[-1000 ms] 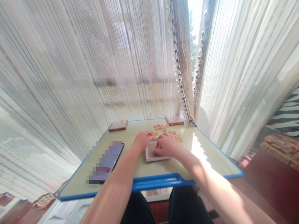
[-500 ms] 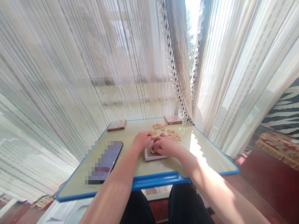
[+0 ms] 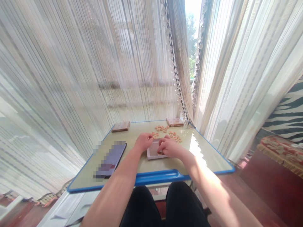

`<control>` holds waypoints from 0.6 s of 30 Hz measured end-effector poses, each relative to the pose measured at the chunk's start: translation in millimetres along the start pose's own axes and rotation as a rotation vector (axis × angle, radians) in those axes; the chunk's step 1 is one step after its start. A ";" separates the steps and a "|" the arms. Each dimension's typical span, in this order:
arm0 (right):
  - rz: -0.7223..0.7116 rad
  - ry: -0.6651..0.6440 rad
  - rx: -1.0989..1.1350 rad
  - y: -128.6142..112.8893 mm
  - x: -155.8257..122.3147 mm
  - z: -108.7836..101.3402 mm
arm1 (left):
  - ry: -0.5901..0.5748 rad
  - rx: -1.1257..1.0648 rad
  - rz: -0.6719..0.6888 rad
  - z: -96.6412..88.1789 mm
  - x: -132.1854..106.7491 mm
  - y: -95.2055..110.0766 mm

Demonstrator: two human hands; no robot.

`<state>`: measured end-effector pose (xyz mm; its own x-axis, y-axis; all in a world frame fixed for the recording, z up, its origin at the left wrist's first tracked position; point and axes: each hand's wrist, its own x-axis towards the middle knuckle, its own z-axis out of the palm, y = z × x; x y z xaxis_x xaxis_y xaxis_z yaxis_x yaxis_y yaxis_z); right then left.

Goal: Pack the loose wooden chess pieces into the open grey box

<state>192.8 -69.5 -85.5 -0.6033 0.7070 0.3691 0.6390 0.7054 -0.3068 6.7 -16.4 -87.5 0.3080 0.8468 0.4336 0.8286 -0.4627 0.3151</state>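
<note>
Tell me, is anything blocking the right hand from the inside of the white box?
Nothing I can see: the white box is open on top, and the right hand has its fingers inside, by a round piece.

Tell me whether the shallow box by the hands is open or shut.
Open: no lid covers the shallow box; its inner floor shows, and the right hand has its fingers inside.

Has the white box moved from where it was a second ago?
No, not visibly: the white box keeps its place behind the table's blue front edge.
</note>
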 end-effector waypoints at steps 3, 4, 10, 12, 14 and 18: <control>0.002 -0.011 0.024 5.4 -1.4 -2.0 | 0.023 -0.005 -0.009 -0.7 -0.3 -0.4; 0.005 -0.013 0.036 6.6 -2.0 -2.9 | 0.029 -0.006 -0.014 -0.7 -0.2 -0.6; 0.021 -0.006 0.068 4.4 -4.7 -6.2 | 0.033 -0.009 -0.015 -0.4 -1.2 -0.1; 0.021 -0.022 0.067 3.0 -5.1 -7.0 | 0.034 0.002 -0.024 -0.8 -1.8 1.1; 0.024 -0.026 0.066 2.5 -5.3 -7.8 | 0.031 0.009 -0.020 -1.7 -2.1 2.4; 0.030 -0.013 0.077 3.8 -5.7 -8.9 | 0.027 0.014 -0.032 -2.7 -2.4 3.5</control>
<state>202.9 -71.4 -81.0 -0.5908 0.7281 0.3477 0.6184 0.6854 -0.3845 7.6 -20.8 -85.2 0.2682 0.8537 0.4463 0.8443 -0.4314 0.3179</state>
